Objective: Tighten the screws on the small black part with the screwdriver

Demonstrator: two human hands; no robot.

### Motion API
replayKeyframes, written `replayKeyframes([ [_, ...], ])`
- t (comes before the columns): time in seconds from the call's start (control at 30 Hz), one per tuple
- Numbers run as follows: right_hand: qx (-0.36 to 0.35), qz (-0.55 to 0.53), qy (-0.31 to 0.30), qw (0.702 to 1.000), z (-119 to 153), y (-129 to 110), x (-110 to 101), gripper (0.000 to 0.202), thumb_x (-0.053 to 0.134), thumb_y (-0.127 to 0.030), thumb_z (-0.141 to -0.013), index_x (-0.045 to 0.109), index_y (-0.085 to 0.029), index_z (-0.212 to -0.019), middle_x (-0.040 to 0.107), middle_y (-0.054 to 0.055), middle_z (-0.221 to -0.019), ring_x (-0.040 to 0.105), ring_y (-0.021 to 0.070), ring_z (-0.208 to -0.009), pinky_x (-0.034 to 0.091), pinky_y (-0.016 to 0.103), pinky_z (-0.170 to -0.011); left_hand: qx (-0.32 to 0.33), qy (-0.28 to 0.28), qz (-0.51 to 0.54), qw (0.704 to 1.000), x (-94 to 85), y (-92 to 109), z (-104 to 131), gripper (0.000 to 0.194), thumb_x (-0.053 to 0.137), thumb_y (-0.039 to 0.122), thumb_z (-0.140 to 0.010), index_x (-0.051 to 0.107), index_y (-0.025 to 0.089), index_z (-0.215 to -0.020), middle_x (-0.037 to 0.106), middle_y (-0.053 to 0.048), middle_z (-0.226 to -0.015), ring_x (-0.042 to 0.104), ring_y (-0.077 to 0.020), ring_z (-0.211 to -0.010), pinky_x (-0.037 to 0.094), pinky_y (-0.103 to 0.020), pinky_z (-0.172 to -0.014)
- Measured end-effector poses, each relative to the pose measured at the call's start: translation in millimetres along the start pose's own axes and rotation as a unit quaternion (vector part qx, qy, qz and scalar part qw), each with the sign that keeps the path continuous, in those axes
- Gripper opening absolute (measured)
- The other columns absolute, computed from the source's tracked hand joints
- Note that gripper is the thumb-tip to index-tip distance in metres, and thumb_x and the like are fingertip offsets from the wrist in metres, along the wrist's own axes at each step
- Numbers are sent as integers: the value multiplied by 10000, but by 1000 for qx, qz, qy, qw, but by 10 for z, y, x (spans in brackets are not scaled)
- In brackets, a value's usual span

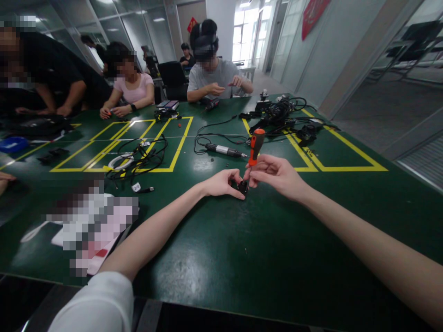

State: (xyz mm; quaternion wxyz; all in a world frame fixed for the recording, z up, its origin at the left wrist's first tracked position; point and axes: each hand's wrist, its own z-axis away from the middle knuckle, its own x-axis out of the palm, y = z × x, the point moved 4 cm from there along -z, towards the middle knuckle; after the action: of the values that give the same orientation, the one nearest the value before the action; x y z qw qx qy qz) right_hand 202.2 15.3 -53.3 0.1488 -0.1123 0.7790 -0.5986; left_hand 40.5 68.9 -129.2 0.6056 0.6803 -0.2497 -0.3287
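Note:
My left hand (pixel 224 183) pinches a small black part (pixel 242 186) between thumb and fingers, low over the green table. What kind of part it is, I cannot make out. An orange and dark grey screwdriver (pixel 256 146) stands nearly upright, its handle on top. The fingers of my right hand (pixel 275 175) are closed around it just below the handle. Its shaft reaches down beside the black part; whether the tip touches it is hard to see. Behind my hands lies a black and silver pen-shaped electric screwdriver (pixel 224 150) with a cable.
Black cables (pixel 282 113) are heaped at the back right, and more cables (pixel 152 159) lie left on the yellow-taped green table (pixel 214 240). A power drill (pixel 210 104) lies before a person (pixel 216 74) seated opposite. Blurred flat items (pixel 104 230) lie beside my left forearm.

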Motion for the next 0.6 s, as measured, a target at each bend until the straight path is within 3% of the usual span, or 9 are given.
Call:
replayKeyframes([
  [0.27, 4, 30, 27, 999, -7, -22, -31, 406, 946, -509, -666, 724, -185, -768, 731, 26, -729, 661, 152, -587, 592, 298, -593, -11, 1, 33, 999, 26, -16, 6, 541, 966, 255, -537, 502, 192, -807, 721, -27, -957, 687, -207, -949, 473, -387, -915],
  [0.5, 3, -7, 9, 1000, -11, -18, -28, 467, 918, -502, -728, 711, -187, -1003, 781, 52, -823, 704, 170, -590, 616, 321, -589, -12, 2, -13, 1000, 22, 74, 28, 509, 960, 271, -564, 525, 178, -813, 688, -13, -913, 623, -157, -832, 423, -301, -758],
  [0.6, 3, -23, -4, 1000, 2, -20, 6, 456, 931, -485, -719, 676, -198, -965, 783, 40, -827, 724, 171, -607, 631, 315, -609, -3, 2, -26, 1000, 18, 77, 24, 517, 958, 280, -568, 508, 184, -804, 674, -6, -900, 618, -158, -835, 406, -290, -735],
])
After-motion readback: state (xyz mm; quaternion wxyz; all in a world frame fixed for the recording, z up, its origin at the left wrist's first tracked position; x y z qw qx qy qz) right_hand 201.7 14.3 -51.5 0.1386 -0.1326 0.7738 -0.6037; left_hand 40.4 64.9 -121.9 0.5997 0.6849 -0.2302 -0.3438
